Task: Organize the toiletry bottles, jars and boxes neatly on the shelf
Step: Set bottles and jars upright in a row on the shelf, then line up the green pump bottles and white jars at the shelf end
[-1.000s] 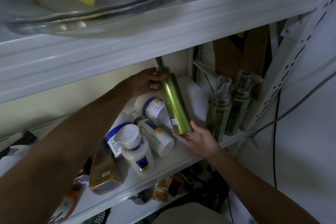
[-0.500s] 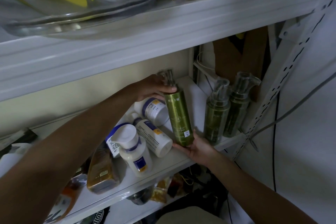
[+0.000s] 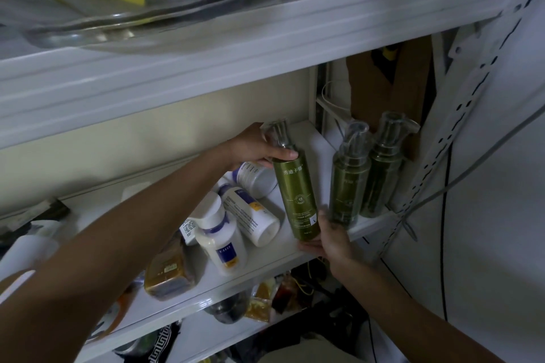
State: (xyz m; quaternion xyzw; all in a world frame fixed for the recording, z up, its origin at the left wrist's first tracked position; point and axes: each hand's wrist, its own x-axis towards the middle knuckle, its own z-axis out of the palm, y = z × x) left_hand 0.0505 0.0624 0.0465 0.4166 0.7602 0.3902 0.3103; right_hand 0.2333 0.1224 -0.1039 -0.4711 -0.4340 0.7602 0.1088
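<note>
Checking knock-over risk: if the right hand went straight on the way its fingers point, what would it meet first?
Beyond the green bottle it cradles, the right hand would probably meet the lying white bottle; depth unclear.

My feed is dim overall, with a cool grey-blue cast. The brightest part is the front edge of the upper shelf board (image 3: 265, 47), so light seems to fall from above and in front. The back wall (image 3: 132, 141) beneath it is softly, evenly lit. Below the lower shelf (image 3: 274, 256) I see deep shadow, and the clutter there is hard to make out. The clear bowl (image 3: 88, 29) on top carries streaky glare along its rim. The green bottle (image 3: 296, 194) at centre is sharp enough to show its label print. The left forearm (image 3: 88, 250), close to the lens, looks soft. The perforated upright (image 3: 463, 121) bows with wide-angle distortion.
</note>
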